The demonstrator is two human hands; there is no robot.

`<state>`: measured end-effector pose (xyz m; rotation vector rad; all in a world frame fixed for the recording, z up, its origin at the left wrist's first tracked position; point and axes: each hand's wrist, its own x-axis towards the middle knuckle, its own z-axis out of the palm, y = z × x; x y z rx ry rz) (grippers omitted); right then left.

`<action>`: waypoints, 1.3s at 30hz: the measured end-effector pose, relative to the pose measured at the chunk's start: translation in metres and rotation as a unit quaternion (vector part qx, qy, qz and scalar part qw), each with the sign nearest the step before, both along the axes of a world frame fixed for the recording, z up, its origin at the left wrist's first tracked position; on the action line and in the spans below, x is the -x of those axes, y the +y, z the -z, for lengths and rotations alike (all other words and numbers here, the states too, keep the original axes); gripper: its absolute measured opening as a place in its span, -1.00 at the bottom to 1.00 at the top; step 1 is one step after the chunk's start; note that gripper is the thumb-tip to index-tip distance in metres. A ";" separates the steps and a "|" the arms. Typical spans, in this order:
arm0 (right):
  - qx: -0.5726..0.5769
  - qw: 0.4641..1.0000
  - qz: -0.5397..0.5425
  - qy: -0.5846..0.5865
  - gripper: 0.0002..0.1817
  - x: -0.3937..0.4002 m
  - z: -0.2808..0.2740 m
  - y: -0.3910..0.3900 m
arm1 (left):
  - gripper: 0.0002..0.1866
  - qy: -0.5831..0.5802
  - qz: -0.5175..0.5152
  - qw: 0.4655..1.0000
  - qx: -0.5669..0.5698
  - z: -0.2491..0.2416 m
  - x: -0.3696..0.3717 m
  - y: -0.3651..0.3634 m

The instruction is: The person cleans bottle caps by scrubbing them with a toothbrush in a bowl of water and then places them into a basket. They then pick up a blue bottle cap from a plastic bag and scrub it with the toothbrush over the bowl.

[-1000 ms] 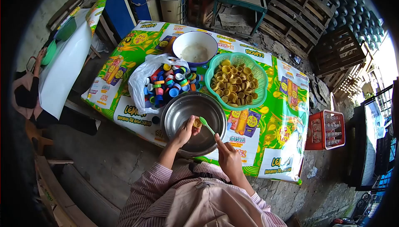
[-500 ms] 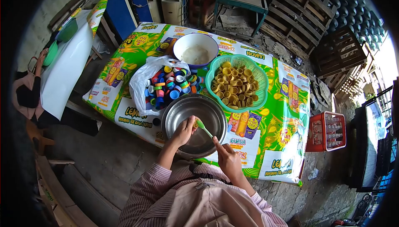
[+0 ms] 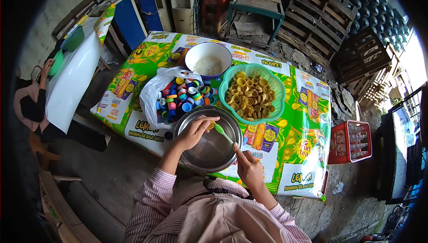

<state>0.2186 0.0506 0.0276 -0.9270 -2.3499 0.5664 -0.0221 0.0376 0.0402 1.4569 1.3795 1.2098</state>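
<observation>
Between two hands (image 3: 192, 135) (image 3: 249, 168), one spoon (image 3: 224, 134)

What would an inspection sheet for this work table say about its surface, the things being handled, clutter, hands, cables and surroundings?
Surface: table under a glossy printed cover, glare at the right.
Job's things: steel bowl below the hands; green basket of yellowish-brown caps; plastic bag with multicoloured caps; white bowl behind.
Clutter: one dark round piece left of the steel bowl.
Grippers: bare hands; left hand holds a small cap, right hand a slim green tool.
Cables: nothing seen on the table.
Surroundings: wooden pallet beyond the table; red crate right; another person left.
</observation>
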 end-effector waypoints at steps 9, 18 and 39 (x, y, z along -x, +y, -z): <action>-0.064 0.997 -0.017 0.048 -0.33 0.005 -0.004 0.012 | -0.66 0.051 -0.013 0.997 -0.050 -0.033 0.004 0.007; -0.054 0.996 0.003 0.065 -0.38 0.016 -0.014 0.012 | -0.67 0.144 -0.007 0.980 -0.135 -0.056 0.000 0.011; 0.059 0.993 -0.001 0.098 -0.48 0.016 -0.020 0.004 | -0.69 0.040 -0.023 0.996 -0.076 -0.029 0.001 0.009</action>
